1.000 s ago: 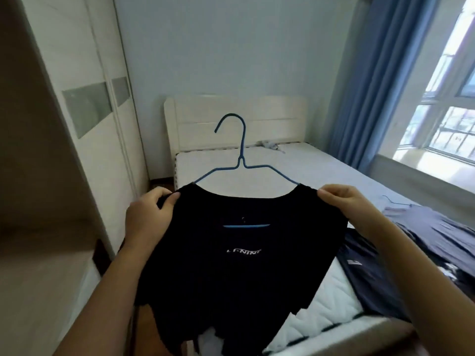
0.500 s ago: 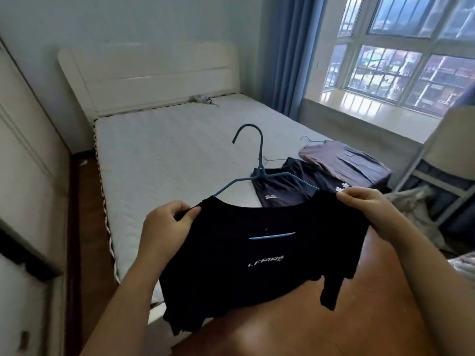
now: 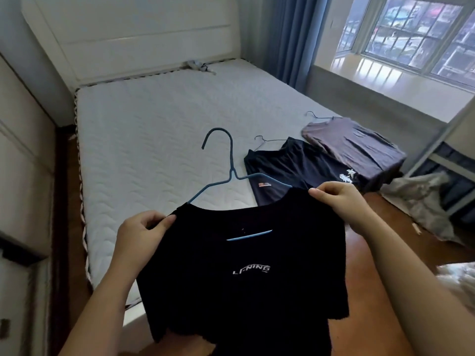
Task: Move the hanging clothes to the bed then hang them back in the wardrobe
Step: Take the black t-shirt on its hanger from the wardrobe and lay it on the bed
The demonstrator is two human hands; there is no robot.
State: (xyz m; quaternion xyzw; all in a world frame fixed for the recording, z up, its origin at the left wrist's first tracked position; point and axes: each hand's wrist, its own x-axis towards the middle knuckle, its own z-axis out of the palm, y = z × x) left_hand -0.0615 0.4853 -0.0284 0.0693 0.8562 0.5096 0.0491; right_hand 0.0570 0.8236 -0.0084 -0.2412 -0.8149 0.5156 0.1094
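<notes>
Black T-shirt on a blue hanger, held up by both shoulders over the foot edge of the bed.
The left hand pinches one shoulder, its fingers curled tight against the thumb; the right hand pinches the other shoulder the same way. The hanger's hook stands clear above the collar. Near the bed's right foot corner a dark shirt and a brown shirt lie flat on hangers, touching.

place: home bedroom | cues: bed, curtain, window
</notes>
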